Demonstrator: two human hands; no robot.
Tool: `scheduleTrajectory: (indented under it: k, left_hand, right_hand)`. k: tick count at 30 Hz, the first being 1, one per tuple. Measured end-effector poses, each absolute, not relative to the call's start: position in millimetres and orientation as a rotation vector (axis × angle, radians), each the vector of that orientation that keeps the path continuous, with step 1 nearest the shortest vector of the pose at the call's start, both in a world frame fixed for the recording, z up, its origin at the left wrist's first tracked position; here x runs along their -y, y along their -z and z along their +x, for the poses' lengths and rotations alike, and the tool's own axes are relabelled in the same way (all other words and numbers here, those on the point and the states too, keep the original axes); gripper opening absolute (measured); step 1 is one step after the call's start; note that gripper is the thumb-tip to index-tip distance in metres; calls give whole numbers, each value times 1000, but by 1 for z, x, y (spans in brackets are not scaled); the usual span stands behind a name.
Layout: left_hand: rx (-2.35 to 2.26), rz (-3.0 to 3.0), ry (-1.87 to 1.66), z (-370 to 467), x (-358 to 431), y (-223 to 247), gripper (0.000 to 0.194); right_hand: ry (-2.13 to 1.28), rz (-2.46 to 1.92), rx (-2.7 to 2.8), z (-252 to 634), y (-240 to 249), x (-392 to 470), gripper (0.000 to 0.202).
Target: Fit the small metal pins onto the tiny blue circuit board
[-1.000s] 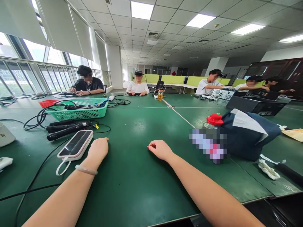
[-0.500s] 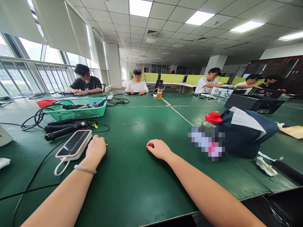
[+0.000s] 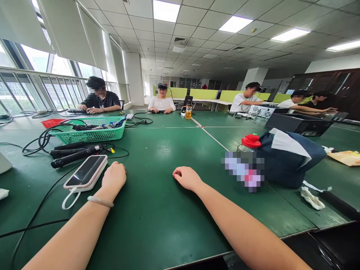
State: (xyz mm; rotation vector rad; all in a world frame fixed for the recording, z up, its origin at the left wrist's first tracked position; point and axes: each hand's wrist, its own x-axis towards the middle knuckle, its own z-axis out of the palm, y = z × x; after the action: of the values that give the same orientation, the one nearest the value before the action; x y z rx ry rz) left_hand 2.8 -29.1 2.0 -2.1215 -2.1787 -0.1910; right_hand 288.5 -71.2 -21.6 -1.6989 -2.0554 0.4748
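Note:
On the green table [image 3: 157, 210], my left hand [image 3: 114, 177] rests with its fingers curled in, just right of a phone [image 3: 86, 172] lying on a white power bank with a white strap. Whether anything is inside those fingers is hidden. My right hand [image 3: 186, 177] rests near the middle of the table on its side, fingers curled round towards the thumb, with nothing seen in them. A pale bracelet [image 3: 100, 201] circles my left wrist.
Beyond the phone are black cylindrical devices [image 3: 75, 154], cables and a green basket [image 3: 112, 132]. A red-lidded bottle [image 3: 251, 141], dark blue bag [image 3: 289, 161] and crumpled tissue [image 3: 312, 198] stand or lie at right. Several people sit around the table's far side.
The view has shifted slightly, moving the table items a little left. Both my hands stay where they were on the table. At the far right, a person's arm reaches out further.

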Motion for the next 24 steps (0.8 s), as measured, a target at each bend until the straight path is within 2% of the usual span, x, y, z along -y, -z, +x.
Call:
scheduleTrajectory:
  k: [12, 24]
  left_hand:
    - [2220, -2134, 277, -3, 21, 4, 35]
    - [2353, -2174, 684, 5, 9, 8, 35]
  right_hand:
    - [-469, -1723, 2051, 288, 21, 71, 15]
    - [-548, -1688, 2072, 283, 17, 77, 15]
